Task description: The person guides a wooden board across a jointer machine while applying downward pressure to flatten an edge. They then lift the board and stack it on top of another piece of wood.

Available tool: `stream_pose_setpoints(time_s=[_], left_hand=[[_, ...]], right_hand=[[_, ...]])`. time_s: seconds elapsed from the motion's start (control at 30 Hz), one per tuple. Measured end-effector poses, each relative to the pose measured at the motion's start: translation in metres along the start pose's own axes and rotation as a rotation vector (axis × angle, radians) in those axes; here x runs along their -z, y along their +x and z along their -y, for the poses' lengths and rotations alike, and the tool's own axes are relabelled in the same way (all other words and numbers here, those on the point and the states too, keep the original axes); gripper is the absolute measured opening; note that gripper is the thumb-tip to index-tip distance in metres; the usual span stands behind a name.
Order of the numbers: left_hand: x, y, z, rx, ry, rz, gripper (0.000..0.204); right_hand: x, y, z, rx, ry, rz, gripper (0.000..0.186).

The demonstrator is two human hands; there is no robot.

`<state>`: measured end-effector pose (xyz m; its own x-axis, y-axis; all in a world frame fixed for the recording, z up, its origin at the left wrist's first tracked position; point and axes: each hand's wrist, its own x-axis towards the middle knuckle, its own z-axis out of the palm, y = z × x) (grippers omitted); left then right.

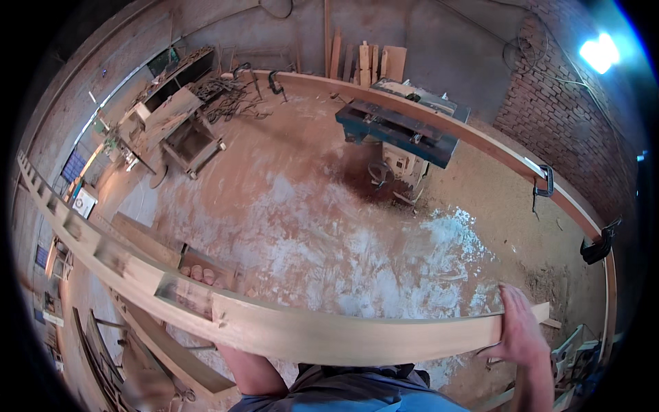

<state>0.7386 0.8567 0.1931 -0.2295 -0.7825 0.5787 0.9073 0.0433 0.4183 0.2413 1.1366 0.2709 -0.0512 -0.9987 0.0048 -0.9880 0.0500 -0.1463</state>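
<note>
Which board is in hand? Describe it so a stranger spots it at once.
Start at the workshop floor; across its near side, before the person's body, runs a long pale board. The right hand grips near its right end. Unlike the reddish clamped beam beyond, it has rectangular cut-outs along its left part.
</note>
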Motion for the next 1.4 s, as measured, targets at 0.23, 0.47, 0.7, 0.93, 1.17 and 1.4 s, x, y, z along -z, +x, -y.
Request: stream_pose_setpoints(time_s=[0.23, 0.47, 0.7, 0.93, 1.17, 1.4], left_hand=[[0.058, 0.128, 0.004, -0.337, 0.157, -0.281, 0.049], [0.196, 0.173, 0.075, -0.011, -0.173, -0.066, 0.043], [0.186, 0.287, 0.166, -0.127, -0.304, -0.053, 0.045], [0.232, 0.384, 0.234, -0.198, 0.003, -0.65, 0.076], [0.203, 0.512, 0.288, -0.069, -0.173, -0.388, 0.076], [0.169, 0.604, 0.322, 0.066, -0.058, -0.37, 0.069]], right_hand=[[-0.01, 0.085, -0.016, -0.016, 0.125, -0.431, 0.084], [-0.032, 0.154, -0.068, -0.227, 0.012, -0.386, 0.094], [-0.008, 0.237, -0.095, -0.265, -0.05, -0.416, 0.097], [-0.047, 0.315, -0.143, -0.354, 0.015, -0.43, 0.095], [0.027, 0.441, -0.125, -0.357, -0.096, -0.432, 0.106], [0.105, 0.652, -0.063, -0.382, 0.538, -0.209, 0.1]])
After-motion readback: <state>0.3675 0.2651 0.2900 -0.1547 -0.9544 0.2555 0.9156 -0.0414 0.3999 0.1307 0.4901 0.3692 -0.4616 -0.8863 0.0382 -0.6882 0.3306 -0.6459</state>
